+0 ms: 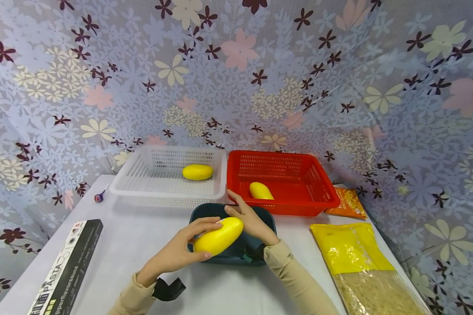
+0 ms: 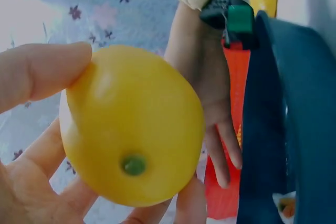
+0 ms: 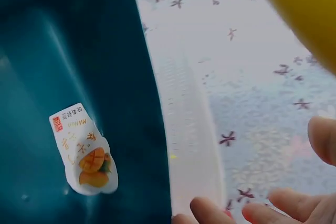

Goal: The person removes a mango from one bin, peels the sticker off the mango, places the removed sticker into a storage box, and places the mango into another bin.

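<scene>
My left hand [image 1: 175, 250] grips a smooth yellow mango [image 1: 222, 236], fingers on one side and thumb below, over a dark teal bin [image 1: 232, 259]. In the left wrist view the mango's green stem spot [image 2: 133, 164] faces the camera. My right hand [image 1: 254, 224] is over the bin's right part, its fingers extended and holding nothing. Inside the bin, the right wrist view shows a white mango-picture label [image 3: 86, 153]. Another mango [image 1: 197, 172] lies in the white basket [image 1: 132, 192], and one more mango [image 1: 261, 191] in the red basket [image 1: 299, 208].
Both baskets stand behind the bin, against a floral backdrop [image 1: 236, 87]. On the left lie a black-and-white pasta box [image 1: 68, 271] and a lollipop [image 1: 99, 197]. A yellow bag [image 1: 354, 262] and an orange snack packet [image 1: 348, 203] lie at the right.
</scene>
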`<move>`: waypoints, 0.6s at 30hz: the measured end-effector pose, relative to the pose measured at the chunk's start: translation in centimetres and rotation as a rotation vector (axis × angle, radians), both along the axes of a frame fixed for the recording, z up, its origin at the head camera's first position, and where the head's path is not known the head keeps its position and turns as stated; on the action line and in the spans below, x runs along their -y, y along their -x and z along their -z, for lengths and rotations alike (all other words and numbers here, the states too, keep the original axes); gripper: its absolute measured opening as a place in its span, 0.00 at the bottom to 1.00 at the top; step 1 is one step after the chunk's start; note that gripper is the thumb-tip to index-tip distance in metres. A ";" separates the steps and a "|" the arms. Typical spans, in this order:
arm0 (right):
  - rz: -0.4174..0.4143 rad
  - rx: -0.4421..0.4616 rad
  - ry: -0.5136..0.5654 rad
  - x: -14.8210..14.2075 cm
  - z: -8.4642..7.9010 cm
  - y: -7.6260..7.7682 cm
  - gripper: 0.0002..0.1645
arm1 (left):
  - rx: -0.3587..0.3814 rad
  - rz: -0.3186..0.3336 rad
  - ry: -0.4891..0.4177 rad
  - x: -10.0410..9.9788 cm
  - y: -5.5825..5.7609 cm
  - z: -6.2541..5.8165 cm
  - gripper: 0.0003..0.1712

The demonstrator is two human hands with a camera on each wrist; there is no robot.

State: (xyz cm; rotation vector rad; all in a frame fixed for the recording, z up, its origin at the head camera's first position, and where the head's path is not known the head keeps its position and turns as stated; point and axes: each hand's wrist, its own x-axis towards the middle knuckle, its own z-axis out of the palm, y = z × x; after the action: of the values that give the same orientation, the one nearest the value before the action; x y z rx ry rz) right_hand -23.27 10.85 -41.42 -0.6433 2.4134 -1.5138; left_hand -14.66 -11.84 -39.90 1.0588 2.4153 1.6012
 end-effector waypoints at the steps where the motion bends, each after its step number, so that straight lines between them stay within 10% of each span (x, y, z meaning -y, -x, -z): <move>1: -0.006 -0.004 0.003 -0.6 0.0 -0.5 0.39 | -0.004 0.015 0.000 -0.2 -0.2 0.0 0.32; 18: -0.111 0.014 0.177 -6.7 0.6 -8.2 0.26 | -0.055 0.141 0.145 -3.4 -3.8 1.8 0.35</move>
State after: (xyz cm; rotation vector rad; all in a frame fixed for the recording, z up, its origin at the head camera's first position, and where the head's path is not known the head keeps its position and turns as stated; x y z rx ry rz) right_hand -15.10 17.59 -41.99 -0.7851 2.2110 -1.6908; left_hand -10.82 -8.42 -41.70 1.2304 2.3878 1.3494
